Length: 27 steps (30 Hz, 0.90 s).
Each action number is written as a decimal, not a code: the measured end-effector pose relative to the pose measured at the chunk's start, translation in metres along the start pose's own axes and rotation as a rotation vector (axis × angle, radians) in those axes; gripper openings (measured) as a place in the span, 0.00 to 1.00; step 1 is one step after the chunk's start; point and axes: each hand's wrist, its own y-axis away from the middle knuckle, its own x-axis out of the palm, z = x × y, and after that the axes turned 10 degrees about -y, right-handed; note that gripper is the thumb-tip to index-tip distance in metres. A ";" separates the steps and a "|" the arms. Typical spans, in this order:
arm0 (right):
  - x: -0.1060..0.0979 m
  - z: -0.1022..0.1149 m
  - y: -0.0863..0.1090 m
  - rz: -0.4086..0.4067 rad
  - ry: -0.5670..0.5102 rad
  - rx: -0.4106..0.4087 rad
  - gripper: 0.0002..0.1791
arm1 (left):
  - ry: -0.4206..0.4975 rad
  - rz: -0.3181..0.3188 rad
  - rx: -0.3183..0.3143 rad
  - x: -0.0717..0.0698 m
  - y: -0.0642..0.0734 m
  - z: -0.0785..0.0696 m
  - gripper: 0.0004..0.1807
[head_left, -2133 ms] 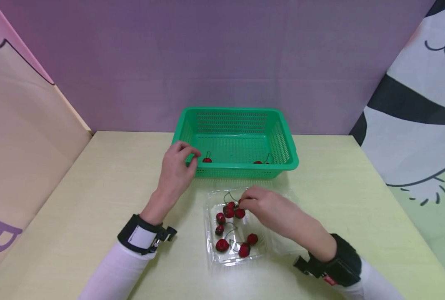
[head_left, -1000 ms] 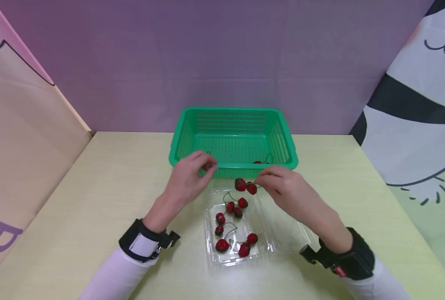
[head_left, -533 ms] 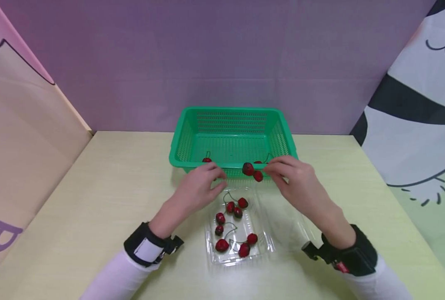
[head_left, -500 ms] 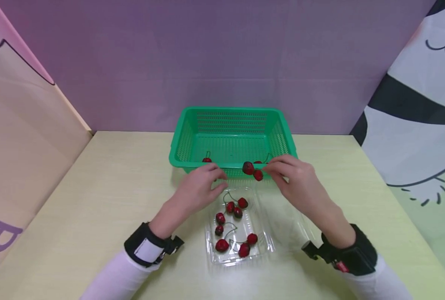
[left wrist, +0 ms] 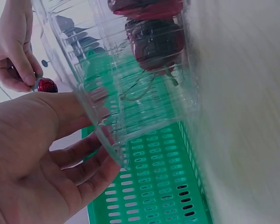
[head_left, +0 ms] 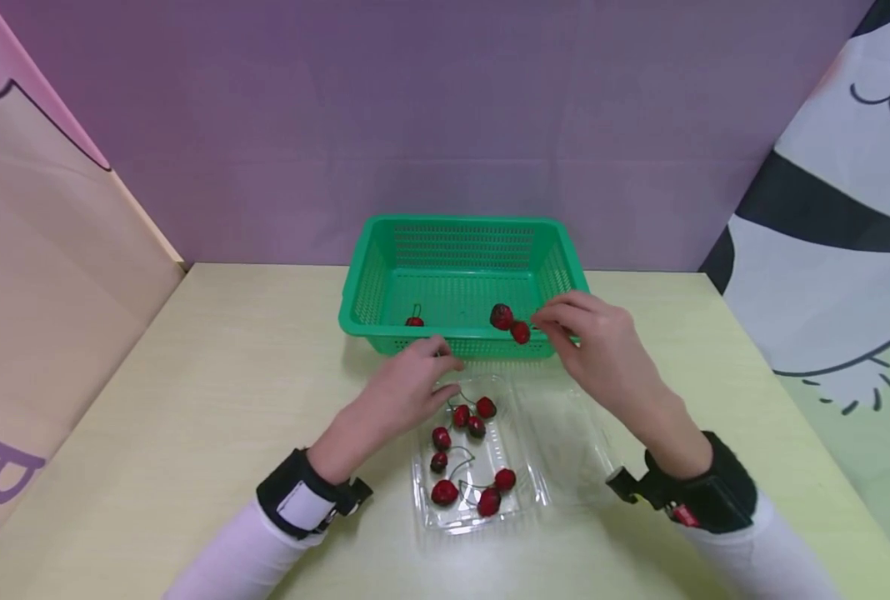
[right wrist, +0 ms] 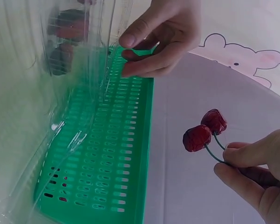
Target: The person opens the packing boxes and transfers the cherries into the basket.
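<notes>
My right hand (head_left: pixel 595 346) pinches the stems of a pair of cherries (right wrist: pixel 197 138) between thumb and fingertips. The two red fruits dangle at the near rim of the green plastic basket (head_left: pixel 460 332) in the head view. My left hand (head_left: pixel 407 383) hovers at the far left corner of a clear plastic clamshell box (head_left: pixel 452 523), thumb and fingers apart with nothing between them. Several cherries with stems, one a dark red cherry (head_left: pixel 444 492), lie in that box. Inside the basket sits a cherry (head_left: pixel 414 321) on the left; the right side is partly hidden behind my right hand.
The box's clear lid (head_left: pixel 565 450) lies folded out to the right on the pale wooden table (head_left: pixel 212 400). A purple cloth wall (head_left: pixel 460 108) rises behind the basket. Printed panels flank the table on both sides.
My right hand has lifted a cherry pair out of the clear box and carried it forward to the basket's rim. My left hand has moved from the basket rightward and back toward the box.
</notes>
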 end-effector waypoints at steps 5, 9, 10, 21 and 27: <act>-0.001 -0.002 -0.003 0.013 0.017 0.024 0.09 | 0.010 0.008 0.030 0.004 -0.001 0.001 0.14; -0.002 -0.006 -0.006 0.034 0.029 0.051 0.08 | 0.018 0.032 0.044 0.004 -0.001 0.001 0.15; -0.002 -0.007 -0.006 0.038 0.033 0.058 0.08 | 0.022 0.037 0.048 0.003 -0.001 0.001 0.15; -0.005 -0.017 -0.013 0.027 0.070 0.097 0.06 | 0.006 0.066 0.071 0.005 -0.002 0.002 0.14; -0.006 -0.021 -0.018 0.036 0.090 0.142 0.06 | 0.038 0.086 0.076 0.006 -0.004 0.001 0.15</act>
